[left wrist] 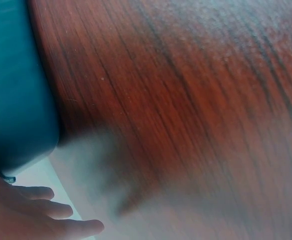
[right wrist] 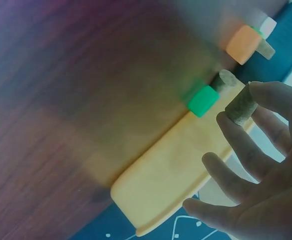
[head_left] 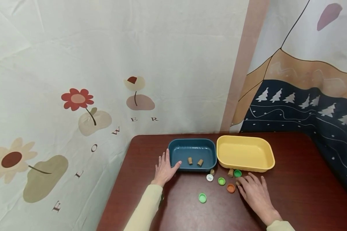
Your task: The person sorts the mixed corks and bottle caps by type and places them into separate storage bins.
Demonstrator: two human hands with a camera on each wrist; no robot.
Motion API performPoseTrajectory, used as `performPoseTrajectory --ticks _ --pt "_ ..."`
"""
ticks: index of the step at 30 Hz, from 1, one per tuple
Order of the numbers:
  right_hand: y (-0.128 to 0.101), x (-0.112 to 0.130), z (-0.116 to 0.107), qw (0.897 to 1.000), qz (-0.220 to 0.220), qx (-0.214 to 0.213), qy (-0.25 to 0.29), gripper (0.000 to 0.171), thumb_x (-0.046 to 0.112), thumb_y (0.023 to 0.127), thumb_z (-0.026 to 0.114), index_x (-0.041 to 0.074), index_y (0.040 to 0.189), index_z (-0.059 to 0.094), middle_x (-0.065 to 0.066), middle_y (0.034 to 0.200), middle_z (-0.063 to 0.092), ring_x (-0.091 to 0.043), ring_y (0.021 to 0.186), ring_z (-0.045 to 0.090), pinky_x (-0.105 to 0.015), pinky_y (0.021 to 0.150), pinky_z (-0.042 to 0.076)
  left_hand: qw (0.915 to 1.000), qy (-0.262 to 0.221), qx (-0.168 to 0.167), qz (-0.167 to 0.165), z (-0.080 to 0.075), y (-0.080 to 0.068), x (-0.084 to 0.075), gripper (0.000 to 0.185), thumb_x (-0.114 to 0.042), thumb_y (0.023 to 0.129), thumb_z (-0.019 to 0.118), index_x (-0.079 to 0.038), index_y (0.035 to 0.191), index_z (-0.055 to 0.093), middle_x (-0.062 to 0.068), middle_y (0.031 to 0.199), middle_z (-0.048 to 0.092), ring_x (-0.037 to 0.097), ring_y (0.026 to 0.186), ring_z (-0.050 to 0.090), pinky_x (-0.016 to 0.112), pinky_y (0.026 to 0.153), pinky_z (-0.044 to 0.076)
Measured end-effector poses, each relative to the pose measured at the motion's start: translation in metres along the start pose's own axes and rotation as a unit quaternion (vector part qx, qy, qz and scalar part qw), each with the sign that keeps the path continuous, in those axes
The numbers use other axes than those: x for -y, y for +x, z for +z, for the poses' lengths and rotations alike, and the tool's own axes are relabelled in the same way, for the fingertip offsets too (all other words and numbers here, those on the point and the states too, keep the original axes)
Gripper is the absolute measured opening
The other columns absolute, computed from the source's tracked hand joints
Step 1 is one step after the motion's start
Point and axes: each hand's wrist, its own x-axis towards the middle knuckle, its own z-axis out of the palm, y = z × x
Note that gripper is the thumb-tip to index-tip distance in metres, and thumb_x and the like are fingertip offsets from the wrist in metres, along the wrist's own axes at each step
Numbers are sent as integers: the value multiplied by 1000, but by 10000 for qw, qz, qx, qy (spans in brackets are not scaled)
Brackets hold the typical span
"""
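I see a dark red wooden table (head_left: 292, 192) pushed into a corner; a pale cloth with printed flowers (head_left: 75, 99) hangs on the left and a mountain-and-trees cloth (head_left: 306, 99) on the right; on the table a blue tray (head_left: 173, 147) and a yellow tray (head_left: 245, 152) stand side by side, the blue one holding two corks (head_left: 195, 162); in front of them lie a white cap (head_left: 209, 177), green caps (head_left: 221, 181), an orange cap (head_left: 230, 188) and more corks (head_left: 230, 172). My left hand (head_left: 164, 170) reaches forward from a cream sleeve and lies flat on the wood, fingers straight and slightly spread, thumb touching the blue tray's near corner; my right hand (head_left: 255, 192) rests palm down just in front of the yellow tray, beside the orange cap, fingers loosely spread; the right wrist view shows its thumb and forefinger pinching a small cork (right wrist: 240, 107).
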Motion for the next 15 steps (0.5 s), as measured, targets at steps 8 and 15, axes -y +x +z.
performPoseTrajectory --ticks 8,15 --pt "13 13 -7 9995 195 118 208 30 14 82 86 16 109 75 -9 103 74 -44 116 61 -78 99 35 10000 1 -33 4 0 0 1 104 -74 94 52 -16 168 9 18 172 13 46 156 11 74 115 18" --pt "24 22 -8 9993 205 69 297 34 14 81 87 14 114 76 -11 110 74 -42 118 61 -76 101 35 9996 85 -158 204 0 0 1 104 -72 94 54 -12 168 13 10 174 1 46 157 7 75 114 19"
